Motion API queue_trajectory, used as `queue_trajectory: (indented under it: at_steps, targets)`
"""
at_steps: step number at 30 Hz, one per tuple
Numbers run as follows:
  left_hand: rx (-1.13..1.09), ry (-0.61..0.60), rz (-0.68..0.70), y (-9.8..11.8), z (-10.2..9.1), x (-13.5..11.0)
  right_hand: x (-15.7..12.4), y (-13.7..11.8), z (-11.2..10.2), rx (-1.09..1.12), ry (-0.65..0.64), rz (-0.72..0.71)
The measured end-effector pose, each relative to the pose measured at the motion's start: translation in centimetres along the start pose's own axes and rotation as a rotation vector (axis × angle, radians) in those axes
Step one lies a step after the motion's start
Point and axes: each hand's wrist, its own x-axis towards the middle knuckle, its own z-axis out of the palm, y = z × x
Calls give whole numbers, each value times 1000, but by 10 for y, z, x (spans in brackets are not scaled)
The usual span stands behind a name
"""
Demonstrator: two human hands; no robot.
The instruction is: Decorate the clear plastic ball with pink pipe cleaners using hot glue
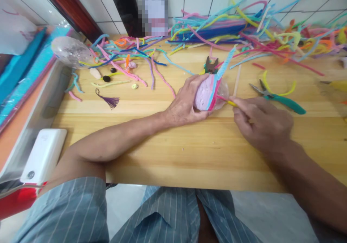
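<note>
My left hand (187, 100) is wrapped round a clear plastic bottle piece (223, 93), partly covered in lilac (204, 94), light blue and pink fuzzy strips. A light blue pipe cleaner (225, 64) sticks up from its top. On the right, my right hand (262, 122) is closed, pinching a thin strip (231, 102) that looks yellow at my fingertips and pink where it meets the bottle. Whether this is one pipe cleaner or two is unclear. Just behind the bottle lie dark-jawed pliers (211, 65). Green-handled pliers (287, 102) rest beyond my right hand.
A heap of coloured pipe cleaners (211, 31) lines the back of the wooden table (162, 156). At left are another clear bottle (72, 51), black pompoms (106, 78), a purple tassel (110, 100) and a white power bank (45, 156). A pale stick (237, 80) lies behind the bottle piece.
</note>
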Motion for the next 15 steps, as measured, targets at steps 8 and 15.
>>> queue_trajectory:
  at_steps: [8, 15]
  targets:
    - [-17, -2, 5, -2, 0, 0, 27, 33, 15, -113, -304, 509]
    - [-16, -6, -7, -3, 0, 0, 35, 43, -5, -17, -237, 479]
